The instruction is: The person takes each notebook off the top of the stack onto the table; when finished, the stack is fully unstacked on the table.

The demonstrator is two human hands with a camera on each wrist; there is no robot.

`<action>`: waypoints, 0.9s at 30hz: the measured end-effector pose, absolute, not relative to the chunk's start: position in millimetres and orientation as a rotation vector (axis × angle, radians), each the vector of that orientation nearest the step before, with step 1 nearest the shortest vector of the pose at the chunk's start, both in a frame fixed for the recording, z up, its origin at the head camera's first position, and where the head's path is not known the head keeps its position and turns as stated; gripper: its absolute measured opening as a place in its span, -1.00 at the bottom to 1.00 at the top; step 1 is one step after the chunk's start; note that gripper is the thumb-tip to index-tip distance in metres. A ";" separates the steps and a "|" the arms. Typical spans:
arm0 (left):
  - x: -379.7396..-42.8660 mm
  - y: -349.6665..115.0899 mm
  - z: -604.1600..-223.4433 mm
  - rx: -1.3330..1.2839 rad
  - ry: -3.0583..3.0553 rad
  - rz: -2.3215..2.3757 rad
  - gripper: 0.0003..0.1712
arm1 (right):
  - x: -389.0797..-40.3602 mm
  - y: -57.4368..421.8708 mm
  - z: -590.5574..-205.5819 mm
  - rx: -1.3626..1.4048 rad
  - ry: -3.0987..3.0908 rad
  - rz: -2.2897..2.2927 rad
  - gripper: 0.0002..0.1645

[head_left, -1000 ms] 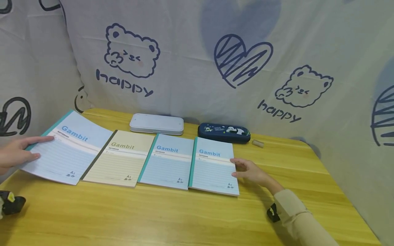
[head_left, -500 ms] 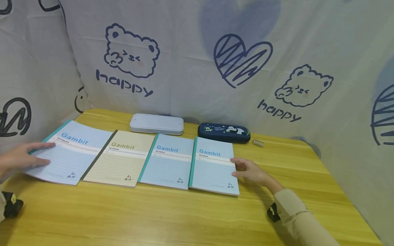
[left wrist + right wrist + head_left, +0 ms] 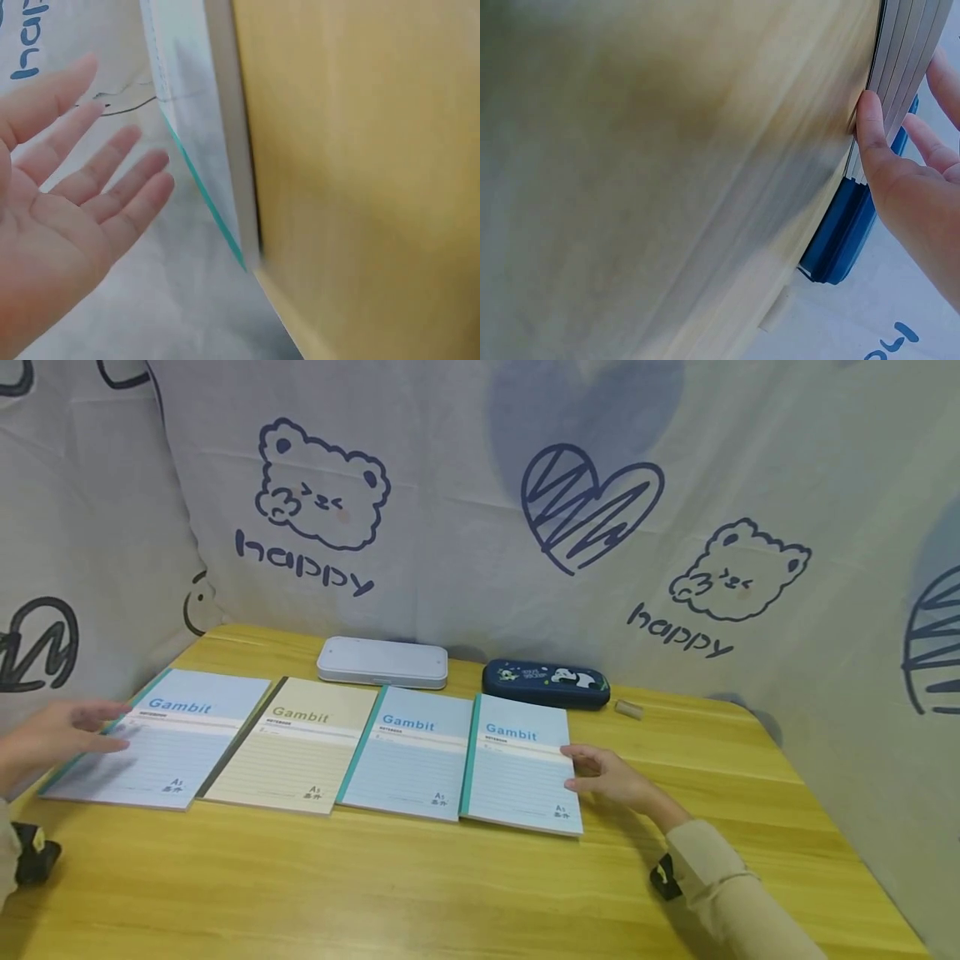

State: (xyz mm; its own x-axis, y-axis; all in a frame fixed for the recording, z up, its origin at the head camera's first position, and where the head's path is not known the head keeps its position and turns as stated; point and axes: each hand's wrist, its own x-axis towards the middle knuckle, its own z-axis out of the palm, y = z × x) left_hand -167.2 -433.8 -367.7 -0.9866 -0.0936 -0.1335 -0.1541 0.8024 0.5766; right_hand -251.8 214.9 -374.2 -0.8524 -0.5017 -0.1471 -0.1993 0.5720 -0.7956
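Several "Gambit" notebooks lie in an overlapping row. At the far left is a blue notebook (image 3: 183, 739), flat, with a teal spine. My left hand (image 3: 63, 739) is over its left edge, fingers spread and apart from it in the left wrist view. Beside it lie a cream notebook (image 3: 292, 747) with a dark spine and another blue notebook (image 3: 408, 756). My right hand (image 3: 611, 777) touches the right edge of the rightmost blue notebook (image 3: 521, 768) with thumb and fingertips. In the right wrist view, the thumb (image 3: 870, 124) rests against layered page edges.
Behind the row stand a white case (image 3: 382, 662) and a dark blue pencil case (image 3: 546, 683) with a panda print. A small tan block (image 3: 628, 710) lies to its right. The wooden table (image 3: 375, 893) meets a printed cloth (image 3: 450, 527) at the back.
The left notebook, raised and tilted at its far left corner before, has come down flat. My left hand has let go of it. The right hand has stayed put.
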 end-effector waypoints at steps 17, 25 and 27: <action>-192.0 -418.3 -370.4 0.054 2.978 1.180 -0.30 | -251.3 214.4 -374.1 -0.564 2.459 -1.175 -0.31; -186.2 -363.4 -337.2 0.134 2.872 1.234 -0.38 | -252.1 216.2 -374.3 -0.585 2.464 -1.180 -0.33; -188.0 -355.3 -337.4 0.146 2.863 1.244 -0.39 | -251.9 216.1 -373.7 -0.586 2.463 -1.184 -0.33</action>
